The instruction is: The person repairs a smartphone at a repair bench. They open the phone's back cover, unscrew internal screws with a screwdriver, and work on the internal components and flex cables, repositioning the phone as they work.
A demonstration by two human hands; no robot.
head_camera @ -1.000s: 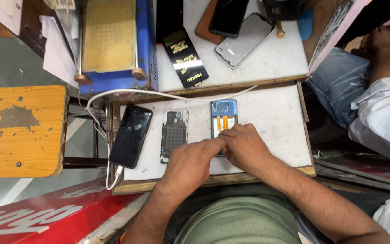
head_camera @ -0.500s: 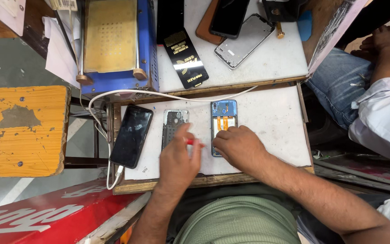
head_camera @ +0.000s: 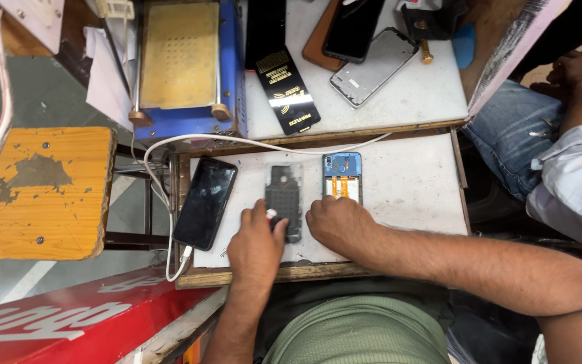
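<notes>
My left hand (head_camera: pixel 256 241) pinches a small red and white tool (head_camera: pixel 273 215) at the lower edge of a grey phone back plate (head_camera: pixel 283 195), which lies flat on the white work board (head_camera: pixel 405 195). Just to its right, my right hand (head_camera: pixel 337 224) presses on the lower half of an opened blue phone (head_camera: pixel 342 174) with orange ribbon parts showing inside. The phone's lower end is hidden under that hand. A black phone (head_camera: pixel 205 202) lies to the left of the plate, with a white cable (head_camera: pixel 170 232) plugged into its bottom end.
Behind the board are a blue machine with a yellow plate (head_camera: pixel 180 57), a black card (head_camera: pixel 287 91), a grey phone frame (head_camera: pixel 380 66) and a dark phone (head_camera: pixel 353 27). An orange stool (head_camera: pixel 48 192) stands left. Another person in jeans (head_camera: pixel 520 135) sits right.
My left hand left the blue phone and moved left to the grey plate, with the red-tipped tool now showing in it. My right hand stayed on the blue phone.
</notes>
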